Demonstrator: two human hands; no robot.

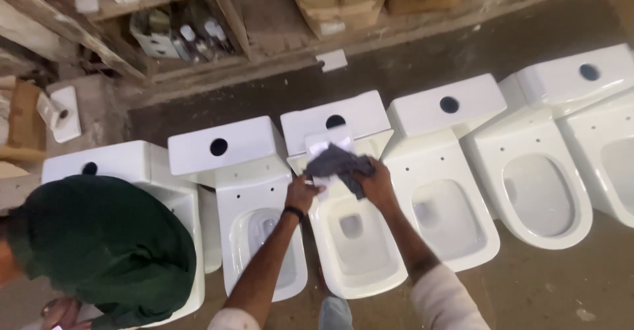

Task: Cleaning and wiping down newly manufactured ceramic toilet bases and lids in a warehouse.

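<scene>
Right hand (378, 183) clamped on grey cloth (337, 163) atop the middle toilet (356, 237) | left hand (302, 193) pinches a white sheet (325, 146) | best to wipe firmly, steadying the sheet | green-shirted person (105, 244) nearby

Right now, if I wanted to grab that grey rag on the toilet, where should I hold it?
Probably by the bunched-up top of the grey rag, coming from above. It lies crumpled on the middle white toilet, just in front of its tank, so its folds stick up and are easy to pinch. The right hand already presses on its right edge, and the left hand is at its left edge.
</scene>
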